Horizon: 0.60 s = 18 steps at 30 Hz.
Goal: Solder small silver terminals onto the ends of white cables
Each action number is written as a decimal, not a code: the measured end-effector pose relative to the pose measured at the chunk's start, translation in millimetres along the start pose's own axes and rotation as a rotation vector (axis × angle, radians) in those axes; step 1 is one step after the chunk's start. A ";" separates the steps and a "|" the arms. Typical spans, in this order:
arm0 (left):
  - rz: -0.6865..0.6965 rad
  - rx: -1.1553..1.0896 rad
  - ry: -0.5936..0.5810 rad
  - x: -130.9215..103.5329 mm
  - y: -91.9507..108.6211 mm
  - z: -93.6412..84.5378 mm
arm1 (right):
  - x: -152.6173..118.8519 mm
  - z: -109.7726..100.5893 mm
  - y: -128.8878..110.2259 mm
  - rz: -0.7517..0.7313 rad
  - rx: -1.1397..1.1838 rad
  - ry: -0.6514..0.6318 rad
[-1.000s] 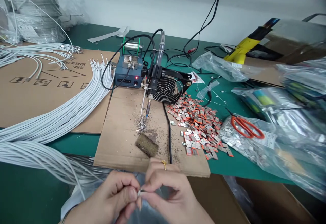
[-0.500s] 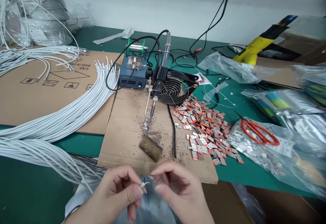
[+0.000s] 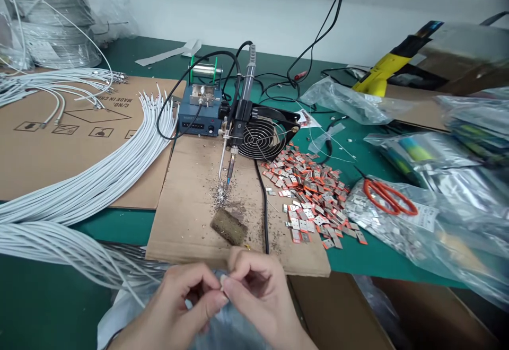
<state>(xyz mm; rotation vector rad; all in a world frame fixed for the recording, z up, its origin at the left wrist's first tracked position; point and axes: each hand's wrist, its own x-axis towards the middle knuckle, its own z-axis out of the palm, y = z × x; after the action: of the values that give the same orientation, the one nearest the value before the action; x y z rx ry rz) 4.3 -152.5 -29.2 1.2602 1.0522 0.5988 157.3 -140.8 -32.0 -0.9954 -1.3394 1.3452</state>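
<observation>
One whitish piece (image 3: 222, 283), mostly hidden, is pinched by left hand (image 3: 182, 301) and right hand (image 3: 260, 289), both curled inward, fingertips meeting; beyond the fingers, one soldering iron (image 3: 243, 107) and one brown block (image 3: 228, 227).

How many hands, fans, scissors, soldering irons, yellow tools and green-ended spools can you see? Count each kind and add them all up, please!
Hands: 2, the left hand and the right hand
Fan: 1
Scissors: 1 pair
Soldering iron: 1
Yellow tool: 1
Green-ended spool: 1
Total: 7
</observation>
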 end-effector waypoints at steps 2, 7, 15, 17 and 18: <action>0.073 0.128 0.040 -0.8 2.9 -0.5 | 1.5 -1.5 1.8 0.044 0.084 -0.038; -0.063 -0.033 0.129 -6.5 13.5 -3.3 | 6.6 -17.0 -8.0 0.070 0.183 0.056; -0.023 0.054 0.159 -7.7 11.4 -2.8 | 7.1 -19.8 -24.4 0.038 -0.345 -0.240; 0.035 0.132 0.144 -6.8 8.6 -3.7 | 8.6 -19.4 -23.8 0.032 -0.371 -0.233; 0.061 0.160 0.132 -6.4 7.2 -4.2 | 8.9 -19.0 -22.7 0.039 -0.370 -0.217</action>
<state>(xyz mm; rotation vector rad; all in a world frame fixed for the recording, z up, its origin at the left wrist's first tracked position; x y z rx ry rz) -1.0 -154.1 -20.2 1.4117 1.1932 0.6623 175.8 -129.5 -10.0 -1.1481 -1.7863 1.2886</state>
